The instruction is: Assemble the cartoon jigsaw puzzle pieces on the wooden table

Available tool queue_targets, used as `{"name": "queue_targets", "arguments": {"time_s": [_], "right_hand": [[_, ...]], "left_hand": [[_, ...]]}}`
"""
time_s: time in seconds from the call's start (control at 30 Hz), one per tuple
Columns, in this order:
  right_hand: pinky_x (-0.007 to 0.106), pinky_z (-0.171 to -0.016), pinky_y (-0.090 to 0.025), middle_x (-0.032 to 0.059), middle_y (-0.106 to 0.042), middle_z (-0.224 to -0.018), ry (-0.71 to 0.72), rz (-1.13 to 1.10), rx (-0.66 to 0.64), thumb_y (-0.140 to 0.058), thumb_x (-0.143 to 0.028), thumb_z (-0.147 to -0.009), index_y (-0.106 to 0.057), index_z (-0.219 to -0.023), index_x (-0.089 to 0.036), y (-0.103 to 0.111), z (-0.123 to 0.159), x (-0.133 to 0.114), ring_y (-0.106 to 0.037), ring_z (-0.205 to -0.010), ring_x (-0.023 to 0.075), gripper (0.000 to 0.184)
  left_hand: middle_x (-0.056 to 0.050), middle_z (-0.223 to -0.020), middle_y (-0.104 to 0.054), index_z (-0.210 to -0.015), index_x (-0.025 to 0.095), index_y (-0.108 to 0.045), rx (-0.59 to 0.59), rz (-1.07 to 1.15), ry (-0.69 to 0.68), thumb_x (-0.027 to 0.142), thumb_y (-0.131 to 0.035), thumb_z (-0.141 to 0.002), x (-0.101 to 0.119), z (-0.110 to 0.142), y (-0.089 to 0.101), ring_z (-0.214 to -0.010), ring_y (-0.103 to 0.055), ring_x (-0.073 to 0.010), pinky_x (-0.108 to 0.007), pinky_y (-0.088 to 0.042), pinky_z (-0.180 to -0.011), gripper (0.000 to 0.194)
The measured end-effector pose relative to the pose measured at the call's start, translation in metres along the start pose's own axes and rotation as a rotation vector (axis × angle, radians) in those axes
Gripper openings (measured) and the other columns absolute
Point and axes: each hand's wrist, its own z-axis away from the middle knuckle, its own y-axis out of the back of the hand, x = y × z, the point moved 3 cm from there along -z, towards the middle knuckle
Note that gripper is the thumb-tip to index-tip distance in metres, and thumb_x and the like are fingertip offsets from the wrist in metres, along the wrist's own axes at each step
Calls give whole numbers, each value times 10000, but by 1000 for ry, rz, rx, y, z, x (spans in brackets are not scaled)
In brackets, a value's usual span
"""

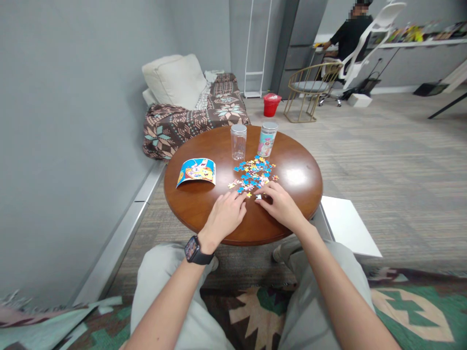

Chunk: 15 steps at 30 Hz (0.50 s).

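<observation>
A loose heap of small blue, yellow and pink jigsaw pieces (254, 170) lies in the middle of the round wooden table (197, 214). At its near edge, my right hand (280, 203) has thumb and forefinger around a white-looking jigsaw piece (259, 197). My left hand (225, 214) rests palm down at the heap's near left, fingers stretched out, its fingertips close to a yellow piece (248, 195). Left of the heap, a curled picture sheet (198, 171) shows a cartoon on blue.
Behind the heap stand a clear lidded jar (238, 143) and a jar with a cartoon label (267, 140). Beyond the table are a covered sofa (222, 104), a red bin (271, 105) and a wire chair (310, 87). A person (350, 36) sits at a far counter.
</observation>
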Motion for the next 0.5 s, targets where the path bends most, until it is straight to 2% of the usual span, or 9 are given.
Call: {"name": "queue_targets", "arguments": {"time_s": [0.1,0.17,0.2,0.27,0.33,0.4,0.47,0.5], "right_hand": [[445,-887,-522,82,-632,-997,-2,19,19,-608,-188,-895,-687,-972,-242,0,-1,1,-612,-975,263,123],[455,-883,-513,87,-643,-991,-7,0,66,-611,-241,-906,-679,-888,-241,3,-3,-3,-613,-979,268,70],[450,-871,-508,82,-651,-954,-14,-36,113,-616,-273,-910,-657,-807,-239,7,-4,-9,-617,-952,262,116],[422,-805,-500,47,-631,-768,-41,-178,263,-662,-365,-891,-507,-581,-233,19,-6,-28,-602,-783,224,372],[362,-678,-480,2,-518,-565,-71,-482,346,-635,-424,-914,-368,-478,-228,32,-5,-59,-504,-576,164,547],[332,-622,-458,-38,-363,-408,51,-965,261,-486,-467,-990,-305,-430,-222,45,-1,-101,-373,-432,121,637],[326,-634,-478,-45,-311,-353,153,-1383,-48,-310,-549,-1023,-263,-411,-226,51,9,-146,-334,-372,101,694],[311,-605,-474,-35,-319,-352,149,-1500,-185,-216,-619,-1013,-251,-413,-232,51,17,-165,-345,-370,102,715]], "left_hand": [[-96,-1175,-673,-1327,167,-567,6,-8,13,195,-451,-995,0,0,0,-1054,-616,-237,-375,-493,-898,353],[-99,-1180,-670,-1335,170,-563,4,-10,8,196,-447,-996,0,0,0,-1057,-618,-234,-374,-496,-896,359],[-99,-1177,-670,-1327,175,-570,1,-11,4,197,-444,-998,1,0,1,-1054,-619,-232,-370,-496,-894,353],[-96,-1164,-673,-1295,180,-592,-9,-11,4,202,-440,-1001,1,0,1,-1042,-623,-230,-365,-497,-886,331],[-93,-1166,-673,-1283,179,-599,-20,-18,13,204,-443,-1000,1,-1,2,-1037,-625,-234,-369,-497,-882,324],[-90,-1156,-676,-1292,182,-596,-29,-24,18,201,-442,-998,1,-1,2,-1037,-625,-238,-374,-496,-885,332],[-91,-1125,-680,-1308,180,-589,-29,-27,16,198,-438,-999,1,-1,3,-1035,-625,-240,-376,-494,-891,344],[-92,-1110,-680,-1312,179,-589,-24,-25,15,200,-436,-1000,1,-2,3,-1034,-625,-240,-377,-493,-894,347]]}}
